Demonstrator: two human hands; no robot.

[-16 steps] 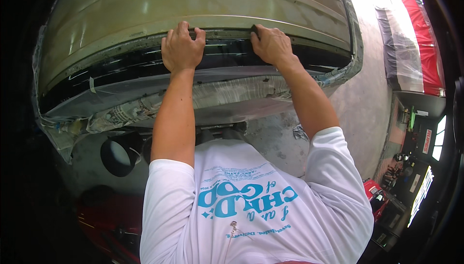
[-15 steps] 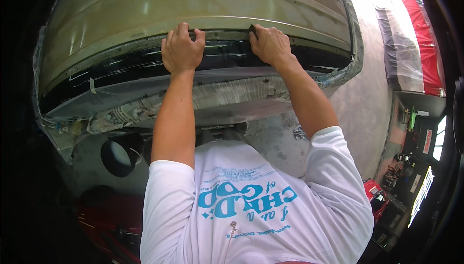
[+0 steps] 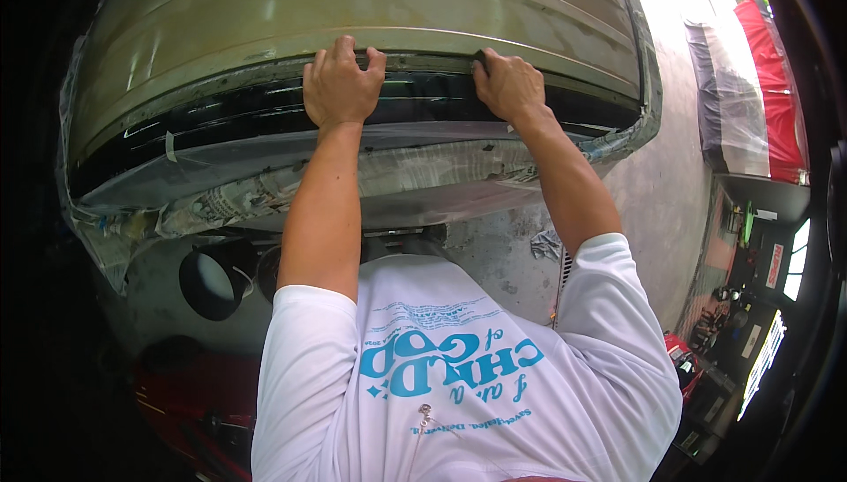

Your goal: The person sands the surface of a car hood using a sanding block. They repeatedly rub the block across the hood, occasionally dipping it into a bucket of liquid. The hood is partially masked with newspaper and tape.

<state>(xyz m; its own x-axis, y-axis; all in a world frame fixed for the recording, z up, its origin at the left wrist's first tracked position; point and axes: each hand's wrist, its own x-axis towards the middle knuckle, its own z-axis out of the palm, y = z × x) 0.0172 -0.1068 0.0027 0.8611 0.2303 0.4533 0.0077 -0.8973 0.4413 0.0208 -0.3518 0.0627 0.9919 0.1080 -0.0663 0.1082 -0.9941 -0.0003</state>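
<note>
A large olive-beige panel with long ridges (image 3: 353,1), like a vehicle roof, fills the upper view, with a grimy seam and a glossy black band (image 3: 423,94) along its near edge. My left hand (image 3: 342,85) rests on that seam, fingers bent and apart on the surface. My right hand (image 3: 510,85) grips a small black pad (image 3: 480,62) against the seam farther right, most of the pad hidden under the fingers. Newspaper and clear plastic masking (image 3: 379,164) hang below the black band.
A grey concrete floor (image 3: 503,261) lies below and to the right. A black bucket-like object (image 3: 210,281) is at lower left, near a red vehicle (image 3: 185,402). Red and translucent sheeting (image 3: 776,94) stands at upper right, above dark shelving with assorted tools (image 3: 728,305).
Both hands have shifted to the right along the seam, the right hand more so, still holding the pad. My view has shifted slightly.
</note>
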